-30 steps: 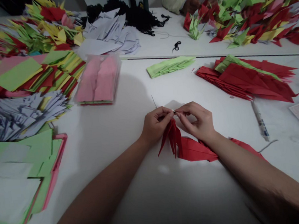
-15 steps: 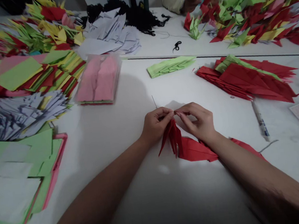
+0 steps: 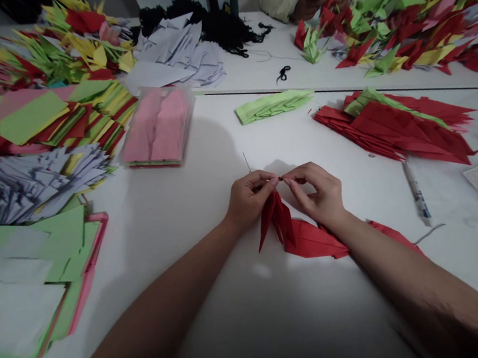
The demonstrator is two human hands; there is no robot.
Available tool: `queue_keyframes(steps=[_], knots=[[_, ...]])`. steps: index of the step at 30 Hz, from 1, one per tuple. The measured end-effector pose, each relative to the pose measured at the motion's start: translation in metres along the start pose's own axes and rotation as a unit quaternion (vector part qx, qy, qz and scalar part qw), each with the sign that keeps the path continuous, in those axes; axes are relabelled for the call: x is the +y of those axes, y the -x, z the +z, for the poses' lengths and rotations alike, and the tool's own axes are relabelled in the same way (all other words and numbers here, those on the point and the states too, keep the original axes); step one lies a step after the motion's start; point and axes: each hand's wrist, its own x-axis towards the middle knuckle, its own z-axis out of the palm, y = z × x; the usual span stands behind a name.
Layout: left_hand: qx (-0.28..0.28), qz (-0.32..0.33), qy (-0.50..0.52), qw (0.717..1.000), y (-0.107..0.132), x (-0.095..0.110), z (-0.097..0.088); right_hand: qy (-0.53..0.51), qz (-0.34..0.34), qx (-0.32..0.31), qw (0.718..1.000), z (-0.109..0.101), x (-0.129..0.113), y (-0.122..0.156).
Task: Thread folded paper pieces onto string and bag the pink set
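My left hand (image 3: 252, 200) and my right hand (image 3: 315, 192) meet at the fingertips above the white table (image 3: 220, 329). The left fingers pinch a thin needle (image 3: 246, 162), whose tip sticks out beyond the knuckles. At the pinch point, my right fingertips hold a tiny red piece (image 3: 280, 178). Below it hangs a folded red paper crane (image 3: 275, 221), its points aimed down. A longer red folded paper piece (image 3: 314, 240) lies on the table under my right wrist. The fingers hide most of the needle.
Large heaps of folded coloured paper (image 3: 39, 63) cover the left side, beside pink sheets in a clear bag (image 3: 157, 128). A red stack (image 3: 391, 129), a green stack (image 3: 272, 106) and a pen (image 3: 415, 194) lie ahead. A co-worker's hand (image 3: 308, 5) shows across the table.
The hanging red folds have drawn closer together and swung slightly right. My fingertips have shifted a little at the pinch. Nothing else has visibly moved.
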Motion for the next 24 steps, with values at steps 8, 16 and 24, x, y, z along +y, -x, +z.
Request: queue_keyframes(steps=[8, 16, 24], knots=[[0.001, -0.005, -0.007, 1.000, 0.0004, -0.0012, -0.0008, 0.002, 0.006, -0.004, 1.000, 0.0001, 0.0003, 0.0001], [0.006, -0.005, -0.009, 1.000, 0.0003, 0.0005, -0.0007, -0.016, 0.004, -0.015, 1.000, 0.0006, 0.0000, 0.0001], [0.003, -0.012, 0.011, 1.000, 0.0005, 0.0027, -0.0002, -0.010, 0.000, -0.007, 1.000, 0.0001, -0.0005, -0.0002]])
